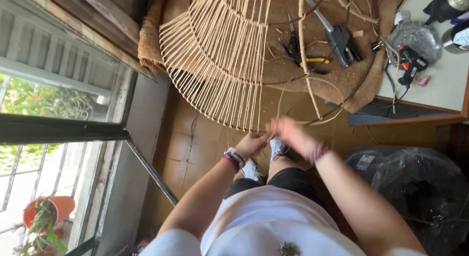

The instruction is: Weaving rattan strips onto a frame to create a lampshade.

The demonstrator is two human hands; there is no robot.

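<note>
1. The woven cane frame [220,60] is seen overhanging the tabletop [439,85] edge.
2. Its lower rim is pinched by the left hand [251,144].
3. The right hand [293,133] is blurred beside it; its grip state cannot be told.

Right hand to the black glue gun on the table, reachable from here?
Probably, with a stretch: the right hand works at the woven cane frame's rim, and the glue gun lies uncovered near the table's edge.

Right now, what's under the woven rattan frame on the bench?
A brown fibre mat lies under the rattan frame, with pliers beside it. The frame's overhanging edge has floor tiles below. The bench beneath the mat is hidden.
</note>
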